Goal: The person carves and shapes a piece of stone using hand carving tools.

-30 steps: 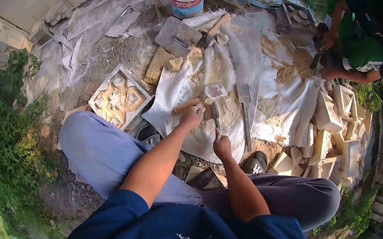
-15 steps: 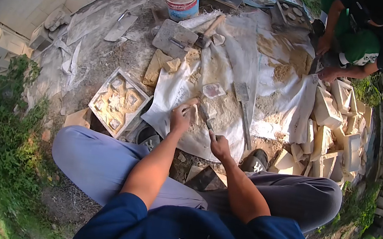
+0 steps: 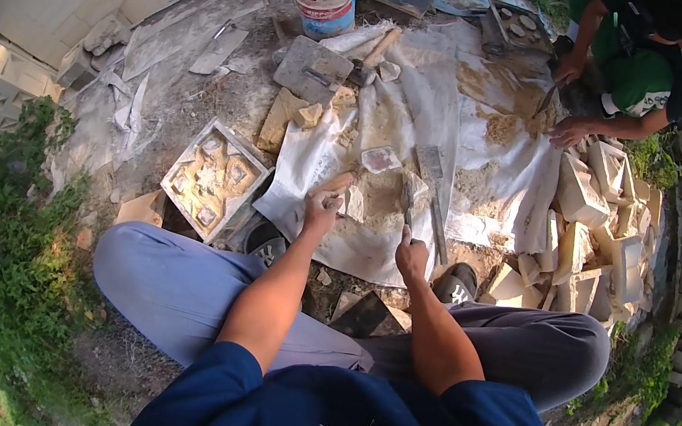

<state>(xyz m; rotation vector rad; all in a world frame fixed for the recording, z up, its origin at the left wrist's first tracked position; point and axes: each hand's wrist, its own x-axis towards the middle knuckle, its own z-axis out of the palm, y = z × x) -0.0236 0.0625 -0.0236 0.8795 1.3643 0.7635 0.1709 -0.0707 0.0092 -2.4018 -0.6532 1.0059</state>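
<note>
"What was the right hand [image 3: 412, 255] doing?"

"It was closed round the handle of a narrow trowel [image 3: 407, 203], on the near right side of the pink-white slab [image 3: 381, 160]. The blade's long axis ran away from the wearer, its far end leaning slightly towards the slab."

"And what lay at the blade?"

"A pale chunk [image 3: 420, 188], just right of the slab, close against the blade's right side. Whether they touched, I couldn't tell. The chunk was ahead of the right hand, almost in line with the forearm, and clearly nearer to it than to the left hand [image 3: 323, 208]."

"How was that left one set?"

"Left of the slab and nearer the wearer — fingers curled inward, the forearm slanting forward. A tan wooden piece [image 3: 335, 184] lay at its far edge, and a white fragment [image 3: 355, 203] sat beside its fingertips, on the slab's near left side. Whether the fingers pinched either one didn't show."

"The right arm's pose?"

"Forearm angled forward and inward, thumb uppermost along the handle — the hand low over the white sheet [image 3: 291, 192], on the slab's near side."
</note>
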